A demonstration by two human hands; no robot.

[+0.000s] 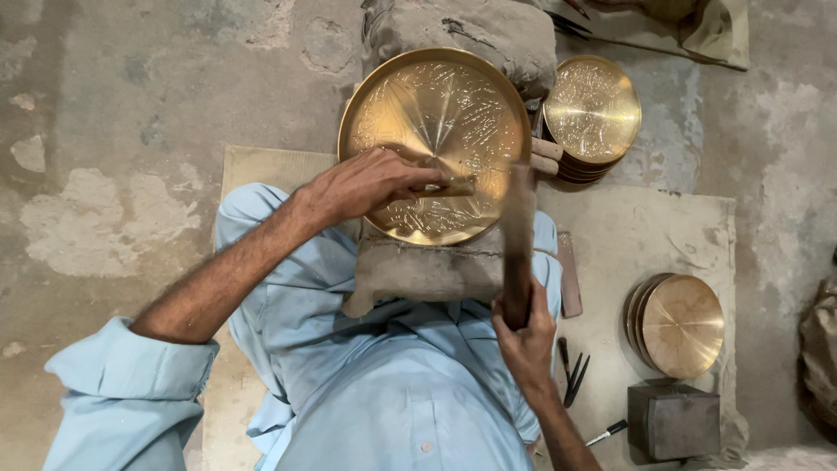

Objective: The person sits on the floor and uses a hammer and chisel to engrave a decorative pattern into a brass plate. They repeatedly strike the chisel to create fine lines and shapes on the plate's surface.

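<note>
From my remote seat I saw the left hand (370,183) resting on the large round brass plate with its engraved sunburst pattern (433,144), its fingers pinched together around a small slim metal punch (453,186) pressed to the plate's lower middle. The plate lay tilted on a grey stuffed sack cushion (418,266) across the person's lap. The right hand (523,336) was clamped on the handle of a dark, motion-blurred hammer (518,231), raised just right of the punch. I judged the chasing stroke to be under way; the next blow called for the punch held steady and the hammer landing square on its head. Further right, a stack of smaller engraved brass plates (593,112) sat on the floor; lower, plain brass discs (680,324) leaned above a dark metal block (674,420). Nothing lay inside any plate.
</note>
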